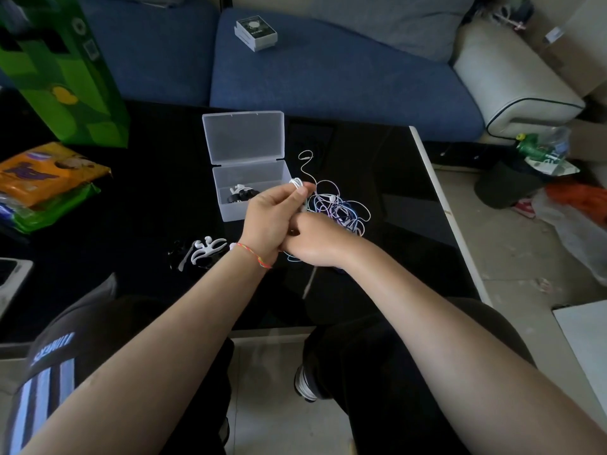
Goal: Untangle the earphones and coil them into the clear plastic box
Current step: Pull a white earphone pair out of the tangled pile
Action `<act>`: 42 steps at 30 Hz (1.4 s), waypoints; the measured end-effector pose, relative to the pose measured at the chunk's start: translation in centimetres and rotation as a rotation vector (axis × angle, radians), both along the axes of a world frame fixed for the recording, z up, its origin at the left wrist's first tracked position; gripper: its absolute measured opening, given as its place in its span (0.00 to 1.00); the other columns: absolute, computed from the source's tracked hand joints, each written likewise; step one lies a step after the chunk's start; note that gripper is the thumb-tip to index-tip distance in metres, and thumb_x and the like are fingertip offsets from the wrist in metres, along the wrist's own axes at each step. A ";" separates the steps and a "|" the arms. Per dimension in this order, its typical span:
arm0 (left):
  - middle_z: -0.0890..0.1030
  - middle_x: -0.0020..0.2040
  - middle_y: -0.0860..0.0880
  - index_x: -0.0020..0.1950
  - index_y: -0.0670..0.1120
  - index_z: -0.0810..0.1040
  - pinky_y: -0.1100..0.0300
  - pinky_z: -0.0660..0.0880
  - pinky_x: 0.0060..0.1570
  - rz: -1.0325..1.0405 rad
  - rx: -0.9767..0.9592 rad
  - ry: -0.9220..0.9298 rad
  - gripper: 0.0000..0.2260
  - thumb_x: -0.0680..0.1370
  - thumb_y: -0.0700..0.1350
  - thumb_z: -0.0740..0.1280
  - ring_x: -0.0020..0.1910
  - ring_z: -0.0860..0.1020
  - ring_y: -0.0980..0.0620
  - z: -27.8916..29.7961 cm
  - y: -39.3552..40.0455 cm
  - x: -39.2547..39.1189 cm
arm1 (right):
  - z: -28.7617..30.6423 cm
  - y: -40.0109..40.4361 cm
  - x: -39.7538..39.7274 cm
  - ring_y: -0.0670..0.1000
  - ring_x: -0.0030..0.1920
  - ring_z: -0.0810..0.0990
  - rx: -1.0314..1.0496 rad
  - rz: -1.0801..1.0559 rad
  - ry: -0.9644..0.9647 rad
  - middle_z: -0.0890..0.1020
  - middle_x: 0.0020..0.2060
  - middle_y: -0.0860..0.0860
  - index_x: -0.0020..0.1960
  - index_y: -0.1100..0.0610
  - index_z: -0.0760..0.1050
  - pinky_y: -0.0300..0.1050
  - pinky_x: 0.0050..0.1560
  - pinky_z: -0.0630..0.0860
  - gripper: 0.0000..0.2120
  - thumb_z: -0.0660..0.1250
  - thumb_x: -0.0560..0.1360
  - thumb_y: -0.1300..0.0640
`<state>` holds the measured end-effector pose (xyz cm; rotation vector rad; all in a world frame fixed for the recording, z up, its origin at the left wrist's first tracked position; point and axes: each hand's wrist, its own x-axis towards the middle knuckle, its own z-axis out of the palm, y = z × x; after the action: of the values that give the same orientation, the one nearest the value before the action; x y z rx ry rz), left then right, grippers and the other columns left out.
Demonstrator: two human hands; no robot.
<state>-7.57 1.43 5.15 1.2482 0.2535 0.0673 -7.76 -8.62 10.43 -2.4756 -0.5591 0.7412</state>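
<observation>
A clear plastic box (249, 192) stands open on the black table, its lid (243, 136) tipped back, with black and white earphones inside at the left. My left hand (272, 215) pinches a small white coil of earphone cable (296, 182) just right of the box. My right hand (312, 238) sits under and behind the left wrist, fingers curled on cable strands. A tangle of white, blue and purple earphone cables (341, 208) lies on the table to the right of both hands. One white end (305, 159) loops up past the box.
White and black ear hooks (205, 251) lie near my left forearm. A green box (65, 70) and an orange packet (49, 172) stand at the table's left. The table's white edge (440, 198) runs along the right. A blue sofa (328, 77) lies beyond.
</observation>
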 end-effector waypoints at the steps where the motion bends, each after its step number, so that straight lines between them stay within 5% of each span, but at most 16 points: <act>1: 0.84 0.49 0.44 0.53 0.38 0.83 0.61 0.77 0.49 0.014 0.039 0.009 0.07 0.80 0.39 0.66 0.48 0.81 0.55 0.0 0.0 0.0 | 0.1 0.0 0.0 0.56 0.46 0.80 0.000 -0.001 -0.015 0.82 0.45 0.56 0.55 0.59 0.78 0.51 0.47 0.77 0.09 0.64 0.78 0.57; 6: 0.79 0.39 0.39 0.47 0.34 0.82 0.58 0.72 0.40 -0.048 0.275 0.146 0.10 0.80 0.41 0.67 0.36 0.74 0.49 -0.8 1.5 0.6 | 0.8 -1.6 1.6 0.49 0.33 0.71 0.013 -0.076 -0.078 0.74 0.34 0.50 0.39 0.59 0.73 0.44 0.34 0.67 0.09 0.66 0.75 0.55; 15: 0.81 0.38 0.42 0.43 0.41 0.78 0.64 0.72 0.37 -0.475 0.516 0.305 0.12 0.81 0.41 0.59 0.38 0.79 0.52 -0.1 2.1 0.8 | 0.5 -5.2 4.5 0.51 0.38 0.78 -0.033 -0.140 -0.167 0.82 0.40 0.50 0.45 0.57 0.81 0.43 0.38 0.72 0.10 0.69 0.78 0.51; 22: 0.72 0.34 0.46 0.39 0.41 0.73 0.62 0.73 0.38 -0.703 0.112 0.141 0.17 0.85 0.43 0.55 0.34 0.73 0.50 0.0 3.1 0.3 | 1.0 -6.1 5.1 0.47 0.35 0.77 0.036 -0.185 -0.228 0.80 0.35 0.48 0.45 0.58 0.79 0.41 0.36 0.70 0.14 0.67 0.79 0.46; 28: 0.70 0.29 0.49 0.36 0.45 0.69 0.60 0.73 0.36 -0.509 0.143 0.232 0.17 0.85 0.45 0.56 0.31 0.71 0.50 -0.5 3.6 0.8 | 2.0 -6.7 5.2 0.44 0.40 0.77 0.123 -0.242 -0.076 0.82 0.40 0.49 0.47 0.57 0.82 0.40 0.41 0.70 0.20 0.67 0.77 0.39; 32: 0.69 0.27 0.49 0.33 0.45 0.68 0.63 0.72 0.32 -0.352 0.302 0.333 0.16 0.82 0.43 0.57 0.27 0.69 0.50 -0.6 3.7 1.2 | 1.5 -7.5 5.5 0.47 0.43 0.79 0.026 -0.209 -0.041 0.81 0.42 0.44 0.46 0.53 0.83 0.43 0.41 0.73 0.08 0.68 0.79 0.50; 35: 0.68 0.26 0.47 0.32 0.43 0.67 0.67 0.68 0.24 -0.291 0.348 0.377 0.16 0.81 0.41 0.56 0.25 0.67 0.49 -0.6 3.6 1.3 | 1.1 -8.0 5.9 0.48 0.35 0.77 -0.034 -0.304 -0.032 0.78 0.37 0.49 0.43 0.55 0.81 0.44 0.37 0.73 0.14 0.61 0.82 0.51; 37: 0.68 0.26 0.47 0.32 0.43 0.66 0.68 0.66 0.22 -0.316 0.381 0.363 0.16 0.80 0.39 0.55 0.25 0.67 0.49 -0.4 3.3 1.2 | 0.8 -8.2 6.1 0.52 0.39 0.79 -0.181 -0.304 -0.075 0.80 0.38 0.52 0.44 0.57 0.81 0.48 0.41 0.76 0.16 0.59 0.83 0.52; 40: 0.68 0.28 0.47 0.33 0.43 0.67 0.68 0.70 0.26 -0.403 0.391 0.326 0.15 0.81 0.40 0.56 0.27 0.68 0.50 0.0 2.8 0.8 | 0.2 -7.7 6.0 0.55 0.51 0.81 -0.334 -0.268 -0.245 0.82 0.55 0.54 0.56 0.60 0.81 0.48 0.50 0.76 0.12 0.58 0.82 0.61; 42: 0.69 0.28 0.47 0.33 0.44 0.68 0.65 0.73 0.31 -0.451 0.355 0.303 0.16 0.81 0.41 0.57 0.28 0.69 0.50 0.2 2.5 0.5 | 0.5 -6.3 5.4 0.51 0.55 0.79 -0.141 -0.235 -0.235 0.78 0.63 0.50 0.65 0.56 0.78 0.44 0.55 0.75 0.18 0.56 0.80 0.65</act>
<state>-7.04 3.96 5.35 1.6435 0.2208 -0.4867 -2.37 -14.97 10.94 -2.7196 -0.2969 0.4130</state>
